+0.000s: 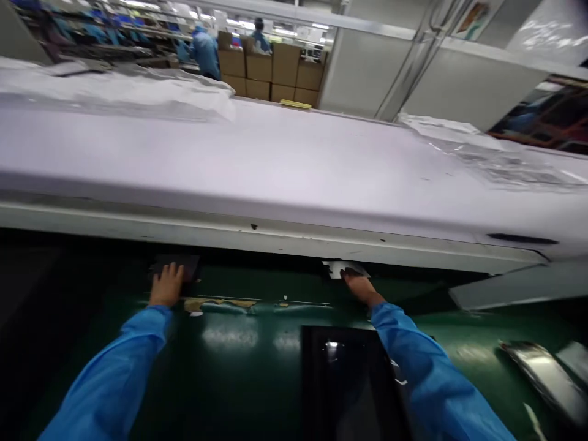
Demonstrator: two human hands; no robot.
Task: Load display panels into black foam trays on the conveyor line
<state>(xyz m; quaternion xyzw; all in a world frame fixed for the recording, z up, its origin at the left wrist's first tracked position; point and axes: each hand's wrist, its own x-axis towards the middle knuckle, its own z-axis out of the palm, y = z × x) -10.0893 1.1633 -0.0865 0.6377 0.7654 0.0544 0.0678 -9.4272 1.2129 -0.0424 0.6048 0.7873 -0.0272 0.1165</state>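
Both my arms in blue sleeves reach forward under a long white shelf [275, 165]. My left hand [166, 285] rests on a dark flat object [177, 267] at the back of the green surface [229, 355], fingers laid over it. My right hand [361, 286] touches a small white piece [342, 268] under the shelf edge; its fingers are partly hidden. A black glossy panel [349, 380] lies flat between my arms, near me.
Clear plastic sheets [138, 92] lie on the shelf top, left and right. Shiny flat parts [542, 373] lie on the green surface at the right. Stacked cardboard boxes [271, 73] and people in blue coats [204, 52] stand far behind.
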